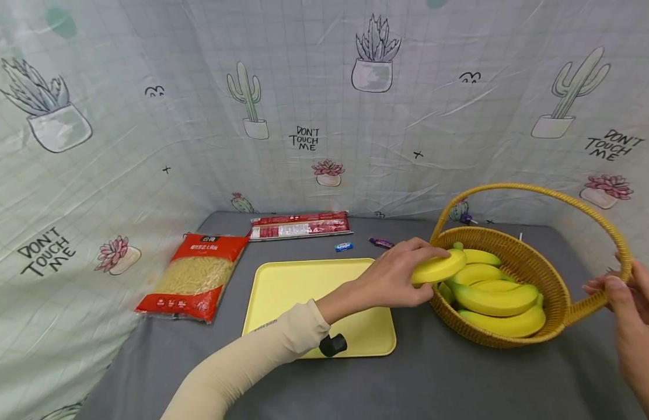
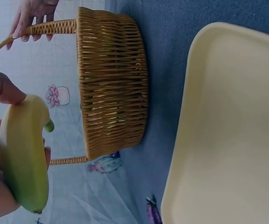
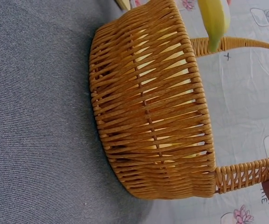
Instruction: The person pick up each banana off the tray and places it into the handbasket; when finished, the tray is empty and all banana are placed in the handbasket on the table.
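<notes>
A yellow banana with green ends (image 2: 24, 149) is pinched between the thumb and fingers of my left hand (image 1: 400, 274). That hand hangs above the left rim of a woven basket (image 1: 500, 337), between it and the tray. Inside the basket lie several more bananas (image 1: 495, 298), seen from above in the head view; in the right wrist view they show only through gaps in the weave. My right hand (image 1: 637, 315) grips the right side of the basket's arched handle (image 1: 534, 188). The basket stands upright on the table.
A pale yellow tray (image 1: 282, 280) lies left of the basket, partly under my left arm. Farther left is a red bag of pasta (image 1: 195, 274). Behind the tray lie a long red packet (image 1: 300, 226), a blue wrapped candy (image 1: 344, 247) and a purple wrapped candy (image 1: 381, 242).
</notes>
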Demonstrator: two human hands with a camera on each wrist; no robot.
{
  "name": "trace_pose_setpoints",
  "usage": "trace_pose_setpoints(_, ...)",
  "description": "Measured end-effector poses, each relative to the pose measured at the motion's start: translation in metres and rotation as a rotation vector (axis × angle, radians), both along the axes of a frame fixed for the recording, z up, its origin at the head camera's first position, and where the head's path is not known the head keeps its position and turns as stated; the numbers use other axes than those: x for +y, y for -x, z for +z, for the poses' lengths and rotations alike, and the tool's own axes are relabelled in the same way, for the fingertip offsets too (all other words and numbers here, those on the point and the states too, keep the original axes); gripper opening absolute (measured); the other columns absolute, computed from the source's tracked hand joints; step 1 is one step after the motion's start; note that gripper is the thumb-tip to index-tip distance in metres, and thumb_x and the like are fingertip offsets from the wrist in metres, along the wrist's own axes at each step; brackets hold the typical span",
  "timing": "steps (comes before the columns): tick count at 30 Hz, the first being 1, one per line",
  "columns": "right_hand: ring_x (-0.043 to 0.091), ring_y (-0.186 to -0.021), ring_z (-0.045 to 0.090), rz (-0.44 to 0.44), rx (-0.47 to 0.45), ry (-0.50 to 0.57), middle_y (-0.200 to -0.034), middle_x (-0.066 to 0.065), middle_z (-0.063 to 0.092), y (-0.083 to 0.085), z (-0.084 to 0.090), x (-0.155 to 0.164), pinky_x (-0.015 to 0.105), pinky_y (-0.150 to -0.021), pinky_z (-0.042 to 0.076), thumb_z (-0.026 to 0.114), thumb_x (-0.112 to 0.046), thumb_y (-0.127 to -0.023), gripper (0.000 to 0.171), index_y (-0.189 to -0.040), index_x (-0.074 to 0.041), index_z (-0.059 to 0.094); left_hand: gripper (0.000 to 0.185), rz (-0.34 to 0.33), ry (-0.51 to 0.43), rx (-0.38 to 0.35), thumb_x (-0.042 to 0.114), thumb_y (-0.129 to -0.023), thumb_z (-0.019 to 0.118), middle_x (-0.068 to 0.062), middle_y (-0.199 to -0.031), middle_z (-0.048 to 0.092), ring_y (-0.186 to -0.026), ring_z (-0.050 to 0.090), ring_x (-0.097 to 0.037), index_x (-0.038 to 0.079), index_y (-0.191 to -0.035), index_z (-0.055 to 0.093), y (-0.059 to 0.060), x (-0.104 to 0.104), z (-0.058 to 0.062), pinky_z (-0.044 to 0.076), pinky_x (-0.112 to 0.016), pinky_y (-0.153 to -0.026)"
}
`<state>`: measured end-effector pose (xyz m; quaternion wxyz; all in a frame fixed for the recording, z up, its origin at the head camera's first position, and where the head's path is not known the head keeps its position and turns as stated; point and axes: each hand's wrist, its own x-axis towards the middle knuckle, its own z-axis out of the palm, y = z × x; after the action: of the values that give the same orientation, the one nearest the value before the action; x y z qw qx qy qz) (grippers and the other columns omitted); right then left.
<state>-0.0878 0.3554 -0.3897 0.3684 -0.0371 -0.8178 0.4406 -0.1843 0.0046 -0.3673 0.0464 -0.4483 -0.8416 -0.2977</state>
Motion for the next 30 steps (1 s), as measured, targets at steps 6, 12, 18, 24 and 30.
trace_pose_setpoints(6,-0.006,-0.091,0.062,0.004,0.007,0.0,-0.101,-0.016,0.061,0.002,-0.001,-0.001,0.006,-0.084,0.044,0.049,-0.006,-0.111,0.044,-0.155,-0.009,0.054,0.061,-0.042,-0.002,-0.018,0.018,-0.091,0.07,0.0,-0.135,0.058,-0.103,0.049,-0.006,0.018,-0.151,0.059,0.013,0.014,0.006,0.041,-0.018,-0.082)
trace_pose_setpoints(12,-0.006,-0.091,0.062,0.006,0.027,-0.008,-0.102,-0.018,0.061,0.002,0.0,-0.003,0.006,-0.084,0.044,0.049,-0.005,-0.111,0.043,-0.154,-0.008,0.055,0.059,-0.053,0.039,-0.048,0.022,-0.094,0.07,0.002,-0.144,0.057,-0.113,0.047,-0.003,0.02,-0.152,0.058,0.019,0.035,0.015,0.04,-0.018,-0.087)
trace_pose_setpoints(18,-0.006,-0.091,0.063,0.015,0.041,-0.002,-0.103,-0.018,0.061,0.0,0.0,-0.003,0.007,-0.084,0.045,0.049,-0.002,-0.11,0.044,-0.154,-0.007,0.054,0.059,-0.062,0.124,-0.064,0.028,-0.097,0.069,0.007,-0.151,0.052,-0.121,0.045,0.0,0.024,-0.155,0.056,0.023,0.061,0.027,0.039,-0.019,-0.09)
trace_pose_setpoints(24,-0.002,-0.09,0.064,0.039,0.049,0.001,-0.102,-0.014,0.063,0.001,0.001,-0.001,0.009,-0.085,0.047,0.048,0.001,-0.11,0.044,-0.153,-0.005,0.055,0.062,-0.061,0.185,-0.069,0.03,-0.097,0.069,0.01,-0.152,0.05,-0.122,0.044,0.0,0.026,-0.157,0.053,0.029,0.079,0.03,0.038,-0.019,-0.089)
trace_pose_setpoints(30,-0.001,-0.09,0.065,0.041,0.037,0.01,-0.1,-0.013,0.063,0.001,0.001,0.001,0.009,-0.084,0.047,0.048,-0.001,-0.11,0.045,-0.154,-0.007,0.055,0.062,-0.073,0.237,-0.028,0.027,-0.097,0.068,0.01,-0.153,0.049,-0.123,0.044,-0.001,0.026,-0.158,0.052,0.034,0.093,0.031,0.037,-0.018,-0.093)
